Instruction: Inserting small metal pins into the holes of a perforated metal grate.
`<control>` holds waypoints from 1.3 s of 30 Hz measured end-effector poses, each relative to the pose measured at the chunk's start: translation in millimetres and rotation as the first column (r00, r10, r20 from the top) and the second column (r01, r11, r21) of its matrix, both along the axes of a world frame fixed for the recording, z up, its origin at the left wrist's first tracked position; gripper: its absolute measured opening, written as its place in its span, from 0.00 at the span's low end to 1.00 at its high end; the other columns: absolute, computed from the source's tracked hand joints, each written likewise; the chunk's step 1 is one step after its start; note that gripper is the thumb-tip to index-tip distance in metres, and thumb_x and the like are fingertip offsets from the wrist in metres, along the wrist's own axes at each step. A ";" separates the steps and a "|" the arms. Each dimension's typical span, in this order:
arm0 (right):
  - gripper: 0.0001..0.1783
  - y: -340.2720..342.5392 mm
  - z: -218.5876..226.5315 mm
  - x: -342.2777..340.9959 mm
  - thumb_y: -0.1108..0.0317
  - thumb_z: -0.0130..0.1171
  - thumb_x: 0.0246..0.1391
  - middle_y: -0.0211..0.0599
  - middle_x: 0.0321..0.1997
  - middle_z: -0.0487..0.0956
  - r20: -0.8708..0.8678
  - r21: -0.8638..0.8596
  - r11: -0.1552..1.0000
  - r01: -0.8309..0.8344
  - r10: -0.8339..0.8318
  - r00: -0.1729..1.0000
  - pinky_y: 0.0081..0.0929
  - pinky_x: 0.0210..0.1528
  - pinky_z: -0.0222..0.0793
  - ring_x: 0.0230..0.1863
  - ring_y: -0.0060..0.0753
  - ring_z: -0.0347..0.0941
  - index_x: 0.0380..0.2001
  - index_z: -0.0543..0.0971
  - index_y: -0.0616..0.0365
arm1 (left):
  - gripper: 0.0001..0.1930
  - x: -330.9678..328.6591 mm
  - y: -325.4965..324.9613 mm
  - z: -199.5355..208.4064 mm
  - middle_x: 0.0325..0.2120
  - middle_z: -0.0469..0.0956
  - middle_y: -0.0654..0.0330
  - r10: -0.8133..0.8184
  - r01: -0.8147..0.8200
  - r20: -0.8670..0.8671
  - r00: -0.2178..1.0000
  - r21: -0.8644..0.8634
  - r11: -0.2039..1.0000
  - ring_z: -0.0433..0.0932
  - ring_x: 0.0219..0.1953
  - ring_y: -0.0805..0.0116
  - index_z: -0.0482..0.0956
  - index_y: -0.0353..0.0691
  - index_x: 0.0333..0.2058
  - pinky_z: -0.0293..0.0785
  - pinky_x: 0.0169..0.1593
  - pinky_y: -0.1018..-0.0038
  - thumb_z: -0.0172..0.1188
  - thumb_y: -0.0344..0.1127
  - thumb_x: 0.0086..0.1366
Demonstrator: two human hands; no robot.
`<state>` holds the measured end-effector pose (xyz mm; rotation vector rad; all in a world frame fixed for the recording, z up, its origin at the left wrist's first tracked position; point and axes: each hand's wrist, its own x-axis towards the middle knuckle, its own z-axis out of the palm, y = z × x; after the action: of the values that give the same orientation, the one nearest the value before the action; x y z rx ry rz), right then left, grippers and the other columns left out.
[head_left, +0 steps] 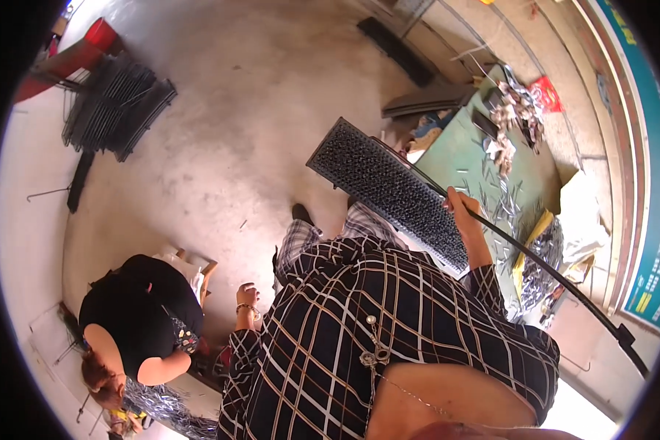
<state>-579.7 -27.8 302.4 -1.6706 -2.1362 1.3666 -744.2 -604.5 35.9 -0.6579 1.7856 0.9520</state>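
I saw my left hand (246,295) hanging with its grip loose and empty, a seated person (143,323) just left of it. My right hand (462,209) had its grip closed around the long black grille panel (389,191), with the green bench (469,158) beyond.

A small red packet (546,94) with white print lies on the floor just past the far end of the green table (455,158). Along the right rim runs a long teal sign board (653,147), curved by the lens, with a yellow patch (642,301) low on it, near its lower end
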 end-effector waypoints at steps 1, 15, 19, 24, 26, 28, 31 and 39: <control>0.24 -3.4 0.4 -6.2 0.53 0.51 0.54 0.30 0.16 0.72 -0.008 -0.004 1.000 -0.016 0.016 1.000 0.19 0.25 0.60 0.20 0.19 0.65 0.16 0.75 0.63 | 0.15 -1.4 -5.4 5.1 0.19 0.69 0.59 -0.005 0.005 -0.002 1.000 -0.050 0.999 0.70 0.18 0.71 0.69 0.36 0.42 0.67 0.19 0.78 0.47 0.22 0.55; 0.24 -7.2 -5.5 -59.4 0.55 0.50 0.55 0.26 0.13 0.68 -0.096 0.014 0.992 -0.124 0.125 0.988 0.20 0.21 0.53 0.17 0.16 0.60 0.12 0.72 0.62 | 0.11 -132.6 225.8 204.8 0.35 0.77 0.55 -0.061 0.394 -0.650 0.757 0.381 0.836 0.77 0.37 0.66 0.71 0.36 0.41 0.74 0.41 0.73 0.51 0.24 0.57; 0.26 29.1 -19.8 -100.0 0.56 0.49 0.56 0.28 0.13 0.66 -0.140 -0.009 0.985 -0.173 0.170 0.975 0.21 0.21 0.54 0.19 0.17 0.60 0.10 0.69 0.63 | 0.15 -171.0 349.7 299.6 0.37 0.75 0.56 -0.001 0.518 -0.669 0.743 0.574 0.634 0.75 0.41 0.69 0.68 0.36 0.45 0.72 0.44 0.75 0.54 0.27 0.58; 0.26 63.2 -22.8 -207.1 0.54 0.51 0.54 0.32 0.12 0.67 0.028 -0.005 0.951 -0.310 0.310 0.950 0.26 0.22 0.57 0.19 0.21 0.62 0.12 0.70 0.65 | 0.34 -237.1 451.8 390.7 0.47 0.64 0.49 0.090 0.827 -0.864 0.496 0.501 0.254 0.67 0.49 0.58 0.58 0.35 0.54 0.65 0.51 0.70 0.63 0.37 0.50; 0.25 78.9 -22.9 -223.7 0.53 0.53 0.52 0.33 0.12 0.68 0.036 -0.049 0.957 -0.287 0.288 0.957 0.29 0.23 0.58 0.19 0.22 0.63 0.13 0.70 0.64 | 0.36 -237.4 481.7 409.5 0.47 0.63 0.48 0.118 0.864 -0.867 0.483 0.494 0.098 0.66 0.49 0.54 0.56 0.34 0.54 0.64 0.51 0.69 0.63 0.38 0.50; 0.25 86.3 -30.0 -241.7 0.53 0.54 0.52 0.33 0.12 0.68 -0.016 0.029 0.942 -0.333 0.334 0.943 0.29 0.23 0.59 0.19 0.23 0.64 0.13 0.71 0.64 | 0.33 -234.7 504.3 410.3 0.45 0.63 0.49 0.123 0.857 -0.854 0.506 0.514 0.041 0.66 0.47 0.52 0.57 0.36 0.53 0.65 0.48 0.67 0.62 0.39 0.51; 0.24 84.1 -31.4 -258.0 0.53 0.55 0.51 0.34 0.12 0.69 -0.086 0.160 0.917 -0.366 0.383 0.920 0.30 0.23 0.59 0.19 0.24 0.64 0.13 0.71 0.64 | 0.27 -226.5 508.7 410.4 0.43 0.65 0.52 0.011 0.851 -0.851 0.525 0.525 -0.022 0.67 0.45 0.53 0.60 0.39 0.50 0.65 0.45 0.66 0.60 0.37 0.53; 0.23 109.0 -38.9 -279.2 0.52 0.58 0.48 0.37 0.13 0.70 -0.157 0.468 0.849 -0.245 0.352 0.923 0.32 0.24 0.61 0.19 0.27 0.66 0.14 0.72 0.63 | 0.07 -243.9 540.1 412.3 0.29 0.69 0.60 0.058 0.758 -0.763 0.644 0.646 0.091 0.68 0.33 0.59 0.71 0.43 0.30 0.57 0.42 0.66 0.53 0.26 0.51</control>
<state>-858.9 81.1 263.5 -0.9825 -2.3961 0.9677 -988.1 -64.3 448.2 1.1522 1.2269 1.7457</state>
